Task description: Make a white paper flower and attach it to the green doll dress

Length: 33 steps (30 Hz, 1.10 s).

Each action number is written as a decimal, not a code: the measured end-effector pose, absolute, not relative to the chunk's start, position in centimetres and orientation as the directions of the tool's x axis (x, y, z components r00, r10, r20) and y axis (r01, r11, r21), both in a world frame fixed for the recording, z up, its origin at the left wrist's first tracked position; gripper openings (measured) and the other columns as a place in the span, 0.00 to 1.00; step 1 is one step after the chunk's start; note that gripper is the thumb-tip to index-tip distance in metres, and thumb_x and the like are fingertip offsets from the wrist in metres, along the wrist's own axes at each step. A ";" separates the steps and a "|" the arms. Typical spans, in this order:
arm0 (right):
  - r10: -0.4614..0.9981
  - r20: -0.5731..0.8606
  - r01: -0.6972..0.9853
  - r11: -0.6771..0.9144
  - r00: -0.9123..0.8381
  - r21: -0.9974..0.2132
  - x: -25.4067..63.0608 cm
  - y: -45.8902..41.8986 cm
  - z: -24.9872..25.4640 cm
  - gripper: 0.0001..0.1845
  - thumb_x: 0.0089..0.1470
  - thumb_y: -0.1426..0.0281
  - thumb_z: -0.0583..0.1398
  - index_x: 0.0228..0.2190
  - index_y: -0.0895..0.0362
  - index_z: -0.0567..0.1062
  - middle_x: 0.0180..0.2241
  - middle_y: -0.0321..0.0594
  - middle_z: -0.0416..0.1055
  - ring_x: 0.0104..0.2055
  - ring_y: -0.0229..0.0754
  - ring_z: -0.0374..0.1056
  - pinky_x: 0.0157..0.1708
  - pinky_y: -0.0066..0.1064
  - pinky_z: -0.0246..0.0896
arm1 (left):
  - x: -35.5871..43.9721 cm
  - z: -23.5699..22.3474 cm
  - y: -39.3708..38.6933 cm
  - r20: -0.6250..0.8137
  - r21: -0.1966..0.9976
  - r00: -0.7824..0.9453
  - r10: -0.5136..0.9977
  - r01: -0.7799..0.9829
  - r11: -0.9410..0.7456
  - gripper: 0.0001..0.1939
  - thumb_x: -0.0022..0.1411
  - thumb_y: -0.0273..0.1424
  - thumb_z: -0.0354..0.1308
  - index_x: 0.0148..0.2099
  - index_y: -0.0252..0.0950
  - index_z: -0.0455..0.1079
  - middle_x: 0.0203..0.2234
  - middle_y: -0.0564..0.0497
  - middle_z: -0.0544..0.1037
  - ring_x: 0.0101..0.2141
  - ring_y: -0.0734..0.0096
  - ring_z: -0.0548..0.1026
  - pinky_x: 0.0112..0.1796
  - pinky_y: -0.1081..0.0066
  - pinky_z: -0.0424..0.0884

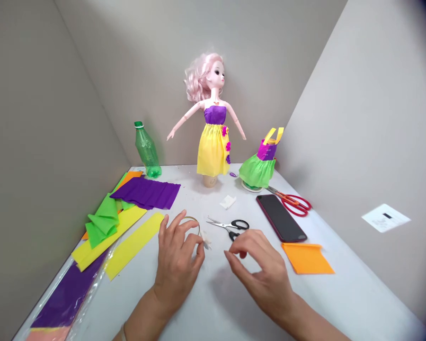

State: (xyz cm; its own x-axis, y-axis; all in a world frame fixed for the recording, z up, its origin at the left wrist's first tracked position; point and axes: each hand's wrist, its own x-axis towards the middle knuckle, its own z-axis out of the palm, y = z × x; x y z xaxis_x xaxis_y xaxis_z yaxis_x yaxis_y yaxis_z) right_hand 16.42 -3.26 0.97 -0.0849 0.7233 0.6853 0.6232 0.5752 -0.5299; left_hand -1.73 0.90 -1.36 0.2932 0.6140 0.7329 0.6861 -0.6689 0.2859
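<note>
My left hand point(177, 258) is raised above the white tabletop point(195, 303), its fingers pinching a thin gold-coloured ring point(193, 222) and a small crumpled piece of white paper point(206, 241). My right hand point(264, 270) hovers to the right with its fingers curved and slightly apart, holding nothing I can see. Just beyond its fingertips lie black-handled scissors point(229, 226). A yellow crepe paper strip point(133, 245) lies left of my left hand.
A doll in a yellow and purple paper dress point(213, 147) stands at the back, beside a green plastic bottle point(147, 150) and a small green paper dress point(259, 161). A phone point(281, 218), red scissors point(294, 203), and stacked coloured paper point(145, 193) lie around. Grey walls enclose three sides.
</note>
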 end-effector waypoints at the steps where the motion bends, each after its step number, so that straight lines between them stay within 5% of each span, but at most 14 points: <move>1: 0.665 0.733 0.658 0.616 -0.141 -0.432 16.1 -3.4 0.8 0.06 0.56 0.79 0.61 0.30 0.57 0.70 0.26 0.36 0.67 0.31 0.38 0.61 0.35 0.33 0.56 | -1.6 -1.4 0.8 0.729 0.273 0.307 0.611 0.689 -0.672 0.08 0.59 0.18 0.56 0.33 0.36 0.68 0.41 0.46 0.76 0.58 0.52 0.65 0.59 0.41 0.52; 5: 0.604 0.721 0.755 0.632 -0.339 -0.174 15.5 -3.4 -0.2 0.06 0.57 0.80 0.60 0.37 0.59 0.74 0.29 0.40 0.70 0.30 0.38 0.62 0.39 0.37 0.57 | -1.0 -1.8 0.4 0.714 0.229 0.369 0.595 0.680 -0.696 0.07 0.61 0.19 0.54 0.33 0.35 0.67 0.42 0.45 0.76 0.59 0.52 0.64 0.60 0.41 0.51; 10: 0.652 0.633 0.829 0.558 -0.418 -0.026 15.6 -2.9 -1.3 0.11 0.62 0.80 0.53 0.39 0.59 0.74 0.27 0.39 0.68 0.30 0.38 0.60 0.43 0.40 0.55 | -0.7 -2.1 0.3 0.677 0.215 0.424 0.602 0.668 -0.712 0.09 0.63 0.20 0.51 0.32 0.35 0.66 0.44 0.45 0.76 0.60 0.53 0.63 0.62 0.42 0.49; 17: 0.675 0.606 0.860 0.510 -0.421 0.030 15.5 -2.4 -2.1 0.16 0.61 0.82 0.50 0.27 0.58 0.71 0.24 0.36 0.63 0.27 0.38 0.56 0.43 0.38 0.54 | -0.8 -2.6 0.5 0.622 0.161 0.507 0.597 0.663 -0.731 0.11 0.63 0.18 0.50 0.31 0.34 0.67 0.47 0.46 0.76 0.61 0.51 0.61 0.61 0.40 0.51; 33: 0.713 0.519 0.858 0.507 -0.472 0.083 15.8 -2.4 -2.1 0.15 0.58 0.84 0.53 0.25 0.57 0.69 0.25 0.37 0.64 0.29 0.40 0.56 0.42 0.39 0.55 | -0.6 -2.9 0.4 0.613 0.104 0.552 0.565 0.653 -0.750 0.12 0.62 0.17 0.49 0.31 0.35 0.67 0.47 0.45 0.76 0.60 0.48 0.63 0.58 0.37 0.56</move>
State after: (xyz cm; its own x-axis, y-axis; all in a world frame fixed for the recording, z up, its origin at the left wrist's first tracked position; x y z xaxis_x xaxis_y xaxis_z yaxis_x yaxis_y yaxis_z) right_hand 15.77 -2.41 -2.08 -0.4716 0.7131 0.5187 0.8580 0.5069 0.0832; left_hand -0.61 0.40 -2.93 0.5519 0.5652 0.6131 0.6528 -0.7504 0.1041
